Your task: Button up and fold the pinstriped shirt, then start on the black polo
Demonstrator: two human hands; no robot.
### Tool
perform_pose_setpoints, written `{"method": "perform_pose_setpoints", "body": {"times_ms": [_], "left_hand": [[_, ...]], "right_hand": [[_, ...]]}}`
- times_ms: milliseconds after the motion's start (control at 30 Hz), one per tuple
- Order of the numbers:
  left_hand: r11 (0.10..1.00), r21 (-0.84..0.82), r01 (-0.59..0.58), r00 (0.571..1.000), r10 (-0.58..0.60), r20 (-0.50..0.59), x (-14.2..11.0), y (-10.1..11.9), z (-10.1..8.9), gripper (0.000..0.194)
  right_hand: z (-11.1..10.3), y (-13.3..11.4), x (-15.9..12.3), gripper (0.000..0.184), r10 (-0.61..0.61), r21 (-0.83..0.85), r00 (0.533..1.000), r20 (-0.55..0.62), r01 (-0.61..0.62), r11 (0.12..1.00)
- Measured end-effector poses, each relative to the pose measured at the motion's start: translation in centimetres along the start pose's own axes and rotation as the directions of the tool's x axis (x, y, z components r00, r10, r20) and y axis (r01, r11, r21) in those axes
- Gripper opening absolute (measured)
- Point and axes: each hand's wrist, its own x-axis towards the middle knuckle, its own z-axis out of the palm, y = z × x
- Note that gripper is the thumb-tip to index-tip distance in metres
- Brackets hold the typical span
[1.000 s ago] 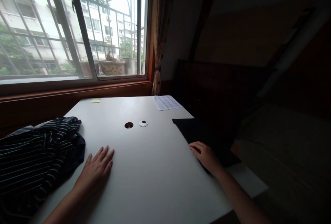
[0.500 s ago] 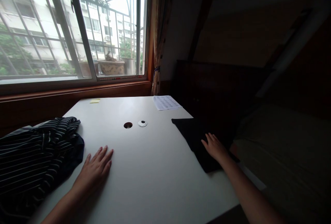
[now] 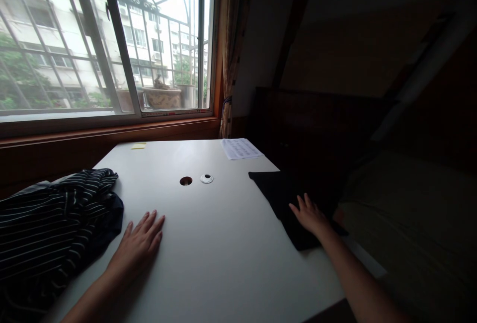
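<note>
My left hand (image 3: 139, 241) lies flat on the white table (image 3: 208, 253), fingers spread and nothing in them. Beside it, to the left, is a heap of dark striped clothing (image 3: 55, 218). On the right, my right hand (image 3: 309, 213) rests with its fingers apart over a black cloth (image 3: 272, 194). That cloth lies along the table's right side, and its far right part fades into shadow. Whether it is a folded garment I cannot tell.
A round hole (image 3: 186, 181) and a white cap (image 3: 206, 179) with a dark opening are mid-table. Farther back lie a yellow sticky note (image 3: 138, 146) and printed sheets (image 3: 241, 149). Behind stand a barred window (image 3: 160, 40) and a tied curtain (image 3: 228, 64).
My right hand has moved right, from the black cloth's left edge onto its middle, and its fingers have spread. My left hand has stayed in place.
</note>
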Motion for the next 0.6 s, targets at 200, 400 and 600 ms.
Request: {"method": "perform_pose_setpoints", "body": {"times_ms": [200,400,600], "left_hand": [[1.000,0.001,0.003,1.000,-0.003,-0.001,0.1,0.1,-0.1,0.052],[1.000,-0.018,0.001,1.000,-0.001,-0.008,0.0,0.4,-0.2,0.052],[1.000,-0.013,0.005,1.000,-0.005,0.011,-0.1,0.5,-0.6,0.052]], "right_hand": [[-0.4,-0.9,-1.2,0.084,0.017,-0.036,0.996,-0.090,-0.020,0.999],[-0.8,-3.5,-2.8,0.073,-0.380,0.045,0.910,-0.164,0.391,0.919],[-1.1,-5.7,-4.5,0.066,-0.569,0.192,0.822,-0.024,0.562,0.804]]}}
